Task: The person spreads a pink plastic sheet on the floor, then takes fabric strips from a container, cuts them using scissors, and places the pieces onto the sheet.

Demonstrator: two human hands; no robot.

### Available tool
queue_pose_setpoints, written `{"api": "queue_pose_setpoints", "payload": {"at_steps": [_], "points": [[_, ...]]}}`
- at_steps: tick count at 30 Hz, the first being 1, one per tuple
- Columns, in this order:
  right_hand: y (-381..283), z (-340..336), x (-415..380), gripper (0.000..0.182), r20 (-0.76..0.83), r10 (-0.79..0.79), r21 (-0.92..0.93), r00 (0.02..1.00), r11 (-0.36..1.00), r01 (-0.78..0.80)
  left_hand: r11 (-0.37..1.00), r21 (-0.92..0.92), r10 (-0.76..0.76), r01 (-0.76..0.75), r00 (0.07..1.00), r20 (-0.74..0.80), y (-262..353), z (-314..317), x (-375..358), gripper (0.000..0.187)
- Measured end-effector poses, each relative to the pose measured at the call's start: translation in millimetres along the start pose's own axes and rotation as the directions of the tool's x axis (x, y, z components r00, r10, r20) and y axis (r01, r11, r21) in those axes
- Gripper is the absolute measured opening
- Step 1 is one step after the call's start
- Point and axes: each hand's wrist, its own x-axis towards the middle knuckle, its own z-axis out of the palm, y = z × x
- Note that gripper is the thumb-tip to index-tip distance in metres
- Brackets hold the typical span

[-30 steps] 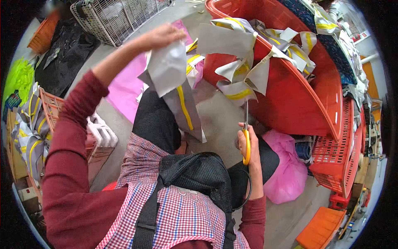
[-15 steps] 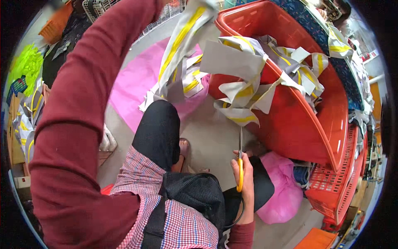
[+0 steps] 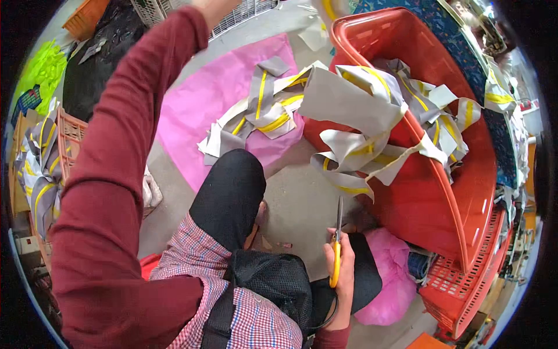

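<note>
My right hand (image 3: 344, 269) is wrapped round the yellow handles of a pair of scissors (image 3: 338, 232), whose blades point up, away from me. Just beyond the tips hang grey and white fabric pieces with yellow stripes (image 3: 354, 145), draped over the rim of a red plastic tub (image 3: 447, 200). My left arm stretches far forward. Only the wrist side of my left hand (image 3: 216, 8) shows at the top edge; its fingers are cut off by the frame. Part of another striped strip (image 3: 328, 9) shows at the top, left of the tub.
More striped pieces (image 3: 261, 104) lie on a pink plastic sheet (image 3: 189, 110) on the floor. A pink bag (image 3: 386, 279) and a red perforated basket (image 3: 459, 291) stand at the right. Striped fabric fills the left edge near a pinkish crate (image 3: 71, 136). White wire baskets (image 3: 244, 14) stand ahead.
The long strip that hung above the pink sheet has swung up and right, mostly out of view. My left forearm has lowered in view, so part of the hand shows. The scissors remain in my right hand.
</note>
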Motion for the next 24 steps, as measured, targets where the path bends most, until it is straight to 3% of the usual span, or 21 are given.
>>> {"api": "queue_pose_setpoints", "payload": {"at_steps": [3, 4, 7, 8, 9, 10, 11, 13, 16, 17, 18, 19, 20, 22, 23, 24], "points": [[-3, 3, 1, 0.033, 0.03, 0.07, 0.011, 0.997, 0.997, -0.071, 0.988, -0.128, 0.059, -0.081, 0.983, -0.173, 9, 56, -84, 0.034], [-4, 4, 2, 0.03, 0.035, 0.081, 0.0, 0.996, 0.997, -0.081, 0.917, -0.358, 0.062, -0.176, 0.949, -0.309, 20, 77, -119, 0.056], [-3, 7, 5, 0.03, 0.033, 0.096, -0.023, 0.995, 0.995, -0.095, 0.925, -0.295, -0.228, 0.238, 0.971, 0.068, 52, 180, -241, 0.038], [-2, 7, 5, 0.03, 0.032, 0.115, -0.018, 0.993, 0.993, -0.114, 0.765, -0.401, -0.423, 0.503, 0.863, 0.276, 75, 198, -278, 0.034], [2, 7, 6, 0.03, 0.051, 0.138, -0.027, 0.989, 0.99, -0.137, 0.352, -0.558, -0.6, 0.752, 0.639, 0.482, 98, 214, -308, 0.031], [3, 7, 8, 0.03, 0.055, 0.138, -0.035, 0.989, 0.99, -0.136, -0.284, -0.672, -0.677, 0.684, 0.353, 0.645, 116, 228, -331, 0.029], [4, 8, 8, 0.03, 0.061, 0.157, -0.032, 0.986, 0.987, -0.155, -0.598, -0.654, -0.687, 0.464, 0.125, 0.716, 131, 234, -349, 0.029], [7, 8, 10, 0.031, 0.073, 0.178, -0.036, 0.981, 0.984, -0.176, -0.401, -0.48, -0.798, 0.78, -0.039, 0.601, 148, 190, -366, 0.03], [-1, 9, 13, 0.032, 0.103, 0.249, -0.029, 0.963, 0.968, -0.248, -0.278, -0.323, -0.861, 0.905, -0.085, 0.501, 129, 172, -403, 0.025], [5, 10, 14, 0.038, 0.07, 0.215, -0.001, 0.974, 0.977, -0.215, -0.043, -0.075, -0.824, 0.996, 0.007, 0.566, 116, 169, -416, 0.025], [7, 10, 14, 0.038, 0.074, 0.217, -0.002, 0.973, 0.976, -0.218, 0.221, 0.159, -0.76, 0.962, 0.068, 0.646, 110, 170, -423, 0.027], [8, 9, 15, 0.038, 0.077, 0.223, -0.012, 0.972, 0.975, -0.223, 0.22, 0.163, -0.761, 0.962, 0.065, 0.646, 114, 177, -426, 0.027], [8, 9, 16, 0.039, 0.077, 0.226, -0.02, 0.971, 0.974, -0.225, 0.339, 0.095, -0.874, 0.936, 0.276, 0.399, 123, 186, -426, 0.027], [4, 7, 19, 0.039, 0.087, 0.23, -0.024, 0.969, 0.973, -0.229, 0.586, -0.085, -0.759, 0.806, 0.583, 0.291, 147, 175, -395, 0.031], [2, 7, 20, 0.039, 0.091, 0.241, -0.025, 0.966, 0.971, -0.239, 0.659, -0.259, -0.571, 0.706, 0.694, 0.438, 168, 153, -362, 0.036], [1, 8, 20, 0.039, 0.084, 0.239, -0.028, 0.967, 0.971, -0.238, 0.558, -0.324, -0.461, 0.764, 0.61, 0.645, 187, 153, -343, 0.043]]}}
